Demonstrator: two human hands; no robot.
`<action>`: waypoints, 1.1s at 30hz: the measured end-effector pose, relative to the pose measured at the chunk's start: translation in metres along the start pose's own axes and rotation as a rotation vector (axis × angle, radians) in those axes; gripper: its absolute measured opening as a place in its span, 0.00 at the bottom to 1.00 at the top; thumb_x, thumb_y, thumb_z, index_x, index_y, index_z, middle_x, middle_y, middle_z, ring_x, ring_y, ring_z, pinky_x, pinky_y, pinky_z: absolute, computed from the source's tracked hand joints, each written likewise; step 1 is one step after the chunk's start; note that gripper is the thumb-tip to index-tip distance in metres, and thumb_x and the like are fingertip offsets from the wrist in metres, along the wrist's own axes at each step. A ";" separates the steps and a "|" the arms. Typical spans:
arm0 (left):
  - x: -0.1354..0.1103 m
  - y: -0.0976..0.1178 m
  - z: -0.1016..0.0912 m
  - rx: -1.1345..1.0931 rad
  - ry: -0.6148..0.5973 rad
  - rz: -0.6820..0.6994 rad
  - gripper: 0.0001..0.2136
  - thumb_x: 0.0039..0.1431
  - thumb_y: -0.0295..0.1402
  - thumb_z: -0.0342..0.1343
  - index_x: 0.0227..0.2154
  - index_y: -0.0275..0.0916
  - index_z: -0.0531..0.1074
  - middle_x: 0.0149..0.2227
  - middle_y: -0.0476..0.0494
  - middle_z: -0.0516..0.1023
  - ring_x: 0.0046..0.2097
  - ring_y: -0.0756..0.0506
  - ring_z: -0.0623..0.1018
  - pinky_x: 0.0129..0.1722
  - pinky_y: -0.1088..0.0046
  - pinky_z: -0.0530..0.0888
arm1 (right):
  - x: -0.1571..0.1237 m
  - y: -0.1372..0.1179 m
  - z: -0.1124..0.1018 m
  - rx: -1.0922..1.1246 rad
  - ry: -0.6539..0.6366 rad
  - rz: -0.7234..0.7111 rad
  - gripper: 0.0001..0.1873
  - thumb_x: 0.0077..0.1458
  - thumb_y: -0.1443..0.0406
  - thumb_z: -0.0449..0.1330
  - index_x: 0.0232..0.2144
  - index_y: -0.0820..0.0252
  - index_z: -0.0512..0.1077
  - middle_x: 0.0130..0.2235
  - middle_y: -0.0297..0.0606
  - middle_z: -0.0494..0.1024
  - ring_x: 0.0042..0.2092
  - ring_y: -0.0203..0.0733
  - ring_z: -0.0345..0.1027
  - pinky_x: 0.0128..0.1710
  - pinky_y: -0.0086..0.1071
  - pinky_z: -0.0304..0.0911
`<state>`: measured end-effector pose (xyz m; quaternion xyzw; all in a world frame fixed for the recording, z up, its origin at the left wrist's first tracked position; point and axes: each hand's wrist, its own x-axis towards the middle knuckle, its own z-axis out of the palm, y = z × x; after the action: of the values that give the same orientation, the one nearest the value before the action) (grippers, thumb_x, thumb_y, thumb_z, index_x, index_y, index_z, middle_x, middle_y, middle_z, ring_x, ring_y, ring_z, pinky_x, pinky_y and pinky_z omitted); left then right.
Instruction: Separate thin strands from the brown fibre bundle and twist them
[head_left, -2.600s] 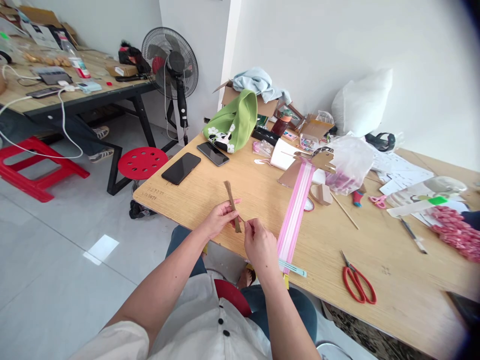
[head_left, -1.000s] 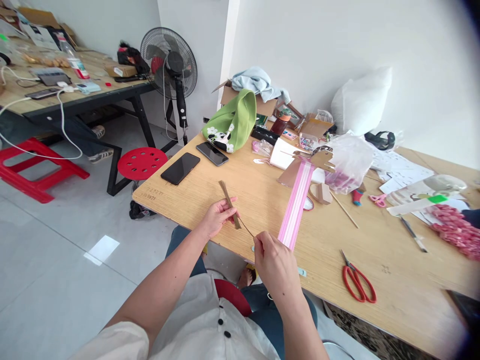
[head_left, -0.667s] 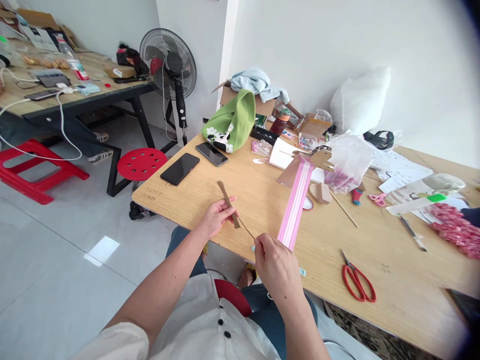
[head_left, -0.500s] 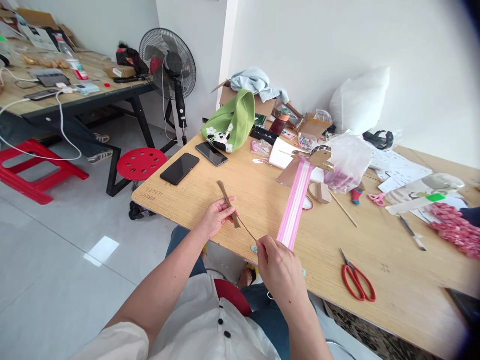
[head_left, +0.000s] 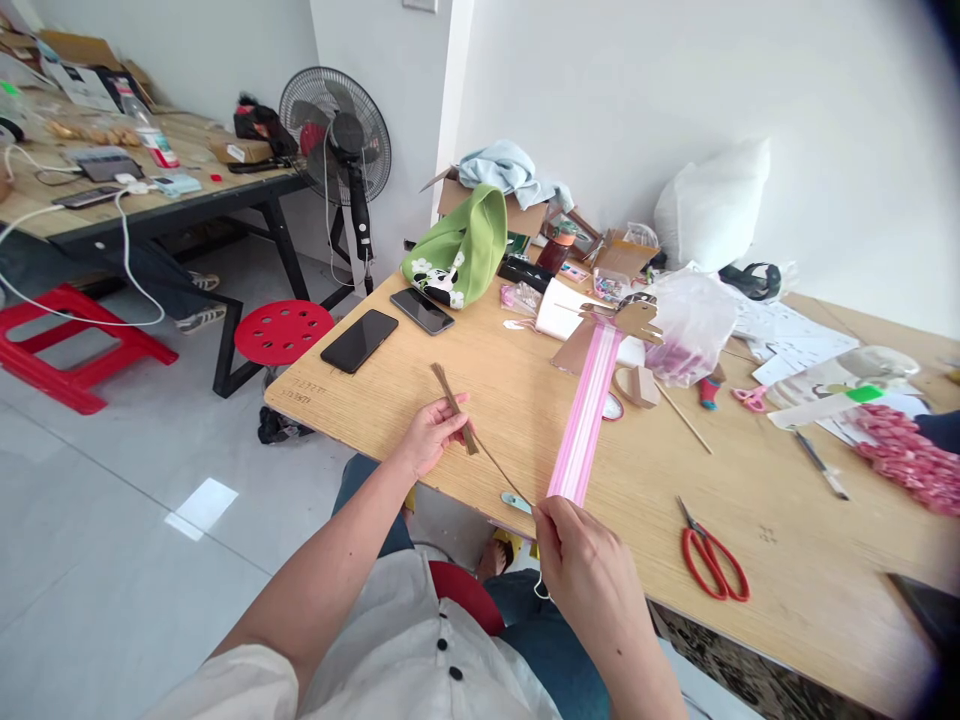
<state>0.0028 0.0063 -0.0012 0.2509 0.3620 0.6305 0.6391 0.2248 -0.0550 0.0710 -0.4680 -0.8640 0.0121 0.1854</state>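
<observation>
Our left hand (head_left: pixel 431 440) held the brown bundle (head_left: pixel 452 405) over the counter (head_left: pixel 487 350), to the left of the pink strip (head_left: pixel 583 410). Its fingers were clenched round the bundle's lower end while the top slanted up and away. We could not tell whether the bundle touched the wood.

Our right hand (head_left: pixel 589 570) sat just below the near end of the pink strip, past the counter's edge. Thumb and forefinger were pinched on the end of one thin strand (head_left: pixel 504 475), which ran taut and slanting back to the bundle.

We judged that the pull ought to follow the strand's own line, slow and even, since anything so thin looked likely to kink or snap if drawn sideways. The left grip needed to be firm enough to hold back the rest of the bundle, yet loose enough to let that one strand slide.

A pale blue piece (head_left: pixel 516 500) lay under the strand, just left of the pink strip's near end, so we thought it wise to hold the strand above it. The red scissors (head_left: pixel 712 565) lay well right of the pink strip, out of the way.
</observation>
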 end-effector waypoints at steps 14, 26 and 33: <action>-0.002 0.002 0.000 -0.040 0.058 0.017 0.24 0.42 0.30 0.70 0.45 0.35 0.74 0.25 0.50 0.78 0.29 0.52 0.76 0.30 0.79 0.71 | -0.030 0.028 -0.049 0.316 -0.051 0.239 0.15 0.63 0.57 0.50 0.28 0.56 0.67 0.20 0.30 0.67 0.21 0.35 0.61 0.21 0.27 0.54; 0.000 0.006 -0.001 0.042 0.111 -0.019 0.25 0.38 0.30 0.72 0.45 0.37 0.77 0.27 0.49 0.78 0.30 0.52 0.76 0.29 0.82 0.76 | -0.031 0.112 -0.029 -0.031 0.265 0.909 0.13 0.59 0.61 0.52 0.29 0.61 0.73 0.26 0.41 0.77 0.30 0.43 0.70 0.30 0.30 0.55; 0.002 0.007 0.000 0.084 0.134 -0.038 0.27 0.34 0.31 0.74 0.43 0.39 0.78 0.26 0.49 0.79 0.30 0.52 0.76 0.29 0.83 0.76 | -0.023 0.138 0.016 -0.062 0.049 1.060 0.16 0.62 0.61 0.51 0.37 0.62 0.78 0.38 0.47 0.81 0.40 0.48 0.73 0.34 0.32 0.56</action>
<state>-0.0015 0.0092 0.0043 0.2275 0.4348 0.6179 0.6143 0.3416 0.0057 0.0218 -0.8458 -0.5044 0.0677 0.1599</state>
